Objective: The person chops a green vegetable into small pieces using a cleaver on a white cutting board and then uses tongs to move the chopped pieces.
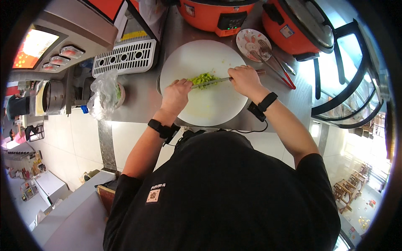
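A round white cutting board lies on the metal counter in front of me. A small heap of chopped green vegetable sits near its middle. Across the heap runs a knife, its blade spanning between both hands. My right hand is closed around it at the handle end, and the handle's end sticks out past the fist to the right. At the blade's other end, my left hand grips the tip area with bent fingers, which hide the tip itself.
Behind the board stand two orange cookers. A rabbit-patterned plate holds the ends of red-handled tongs. Leftward are a slotted drip tray, a clear plastic bag by a tub, and a dispenser. Glass casework borders the right.
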